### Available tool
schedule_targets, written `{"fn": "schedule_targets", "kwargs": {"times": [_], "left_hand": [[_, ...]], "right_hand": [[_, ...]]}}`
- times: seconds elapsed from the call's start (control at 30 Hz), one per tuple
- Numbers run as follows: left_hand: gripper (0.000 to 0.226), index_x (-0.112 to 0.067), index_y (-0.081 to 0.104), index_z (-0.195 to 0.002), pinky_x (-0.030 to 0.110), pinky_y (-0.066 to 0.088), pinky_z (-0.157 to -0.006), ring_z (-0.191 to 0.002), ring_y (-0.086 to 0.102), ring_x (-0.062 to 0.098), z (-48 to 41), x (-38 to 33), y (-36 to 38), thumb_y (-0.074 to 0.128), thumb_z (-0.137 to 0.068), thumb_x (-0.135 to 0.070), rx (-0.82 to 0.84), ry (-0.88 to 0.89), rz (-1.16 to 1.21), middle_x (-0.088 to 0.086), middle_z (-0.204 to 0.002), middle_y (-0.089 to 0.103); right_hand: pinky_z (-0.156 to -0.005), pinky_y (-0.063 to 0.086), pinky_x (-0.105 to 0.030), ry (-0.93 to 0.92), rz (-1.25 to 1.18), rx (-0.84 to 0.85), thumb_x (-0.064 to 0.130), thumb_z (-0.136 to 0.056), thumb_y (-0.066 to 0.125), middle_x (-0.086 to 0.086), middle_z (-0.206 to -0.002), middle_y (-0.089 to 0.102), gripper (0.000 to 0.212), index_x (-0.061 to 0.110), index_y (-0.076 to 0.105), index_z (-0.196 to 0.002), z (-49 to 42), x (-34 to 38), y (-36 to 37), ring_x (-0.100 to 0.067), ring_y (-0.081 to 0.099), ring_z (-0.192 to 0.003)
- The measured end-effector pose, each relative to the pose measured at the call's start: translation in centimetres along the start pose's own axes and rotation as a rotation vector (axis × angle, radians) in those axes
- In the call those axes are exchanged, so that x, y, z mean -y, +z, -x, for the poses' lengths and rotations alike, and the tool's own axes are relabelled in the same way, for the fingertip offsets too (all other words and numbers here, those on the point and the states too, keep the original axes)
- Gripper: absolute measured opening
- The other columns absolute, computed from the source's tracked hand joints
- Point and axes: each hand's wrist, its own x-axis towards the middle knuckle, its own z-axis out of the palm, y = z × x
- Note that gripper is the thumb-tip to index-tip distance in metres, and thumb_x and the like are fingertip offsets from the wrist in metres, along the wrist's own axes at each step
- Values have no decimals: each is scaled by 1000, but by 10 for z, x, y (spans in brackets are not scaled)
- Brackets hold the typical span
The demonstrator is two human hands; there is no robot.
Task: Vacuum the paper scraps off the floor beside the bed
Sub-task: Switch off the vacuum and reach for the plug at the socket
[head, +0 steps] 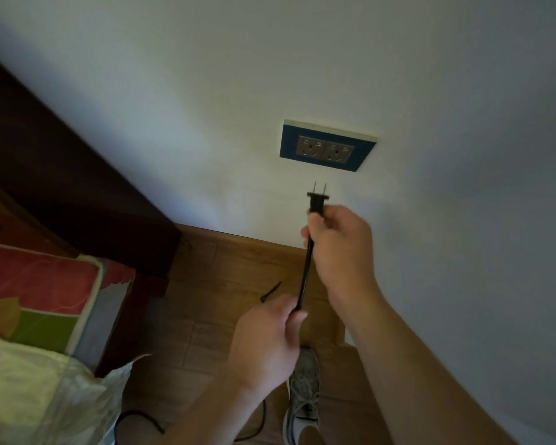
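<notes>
— Where is the plug (317,200) at this moment?

— Just above the middle of the frame, held by the right hand (337,245). The fingers of that hand are closed around the plug's black body, and its two flat prongs point up the frame at the wall socket (328,146).

— And the other hand?

— The left hand (267,345) sits lower, its fingers pinched on the black cord (304,277), which runs taut between the two hands. More cord trails on the wooden floor (212,316) at the bottom of the frame.

— How does the plug lie against the socket?

— The socket, a double outlet in a blue plate on the white wall (430,91), sits directly above the prongs in the frame, near but not touching. The plug's long axis already points almost straight at it, toward the seam between the two outlets. The right hand is the nearer one, so the push would seem to fall to it, with a small sideways shift to meet one pair of slots.

— Any paper scraps or the vacuum?

— Neither is in view. The bed (45,284) fills the lower left, so the vacuuming itself looks not yet begun.
</notes>
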Motion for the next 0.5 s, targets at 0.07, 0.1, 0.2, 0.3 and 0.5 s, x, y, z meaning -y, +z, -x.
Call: {"fn": "schedule_targets", "kwargs": {"times": [0.07,0.1,0.2,0.3,0.5], "left_hand": [[19,-35,52,-82,14,35,-49,-59,55,8,12,6,2,50,-100,-33,-41,-18,23,-17,-62,49],[19,-34,53,-82,15,38,-50,-60,56,11,14,6,2,49,-100,-34,-63,-13,25,-17,-62,50],[20,-32,54,-84,20,41,-49,-59,55,15,14,3,-2,43,-100,-38,-113,11,30,-16,-62,50],[23,-29,58,-87,20,40,-47,-57,54,14,22,0,-1,42,-102,-37,-118,7,30,-17,-62,48],[24,-29,62,-94,16,36,-47,-56,54,12,35,-5,-10,43,-104,-37,-140,5,29,-17,-61,48]], "right_hand": [[-74,50,-26,33,-44,-40,20,-101,56,4,-85,70,13,25,68,-101,4,-12,2,-9,66,-82],[-77,52,-29,40,-60,-60,20,-101,55,4,-83,70,14,24,69,-102,2,-14,1,-10,66,-82],[-83,56,-33,3,-45,-45,20,-101,54,5,-81,70,15,24,68,-102,-1,-11,3,-11,66,-83],[-87,57,-38,-42,-24,-22,20,-101,55,6,-82,70,14,25,68,-102,7,-12,4,-11,67,-85],[-90,58,-42,-71,3,-13,22,-102,54,5,-84,70,17,32,65,-94,22,-7,3,-13,67,-87]]}}
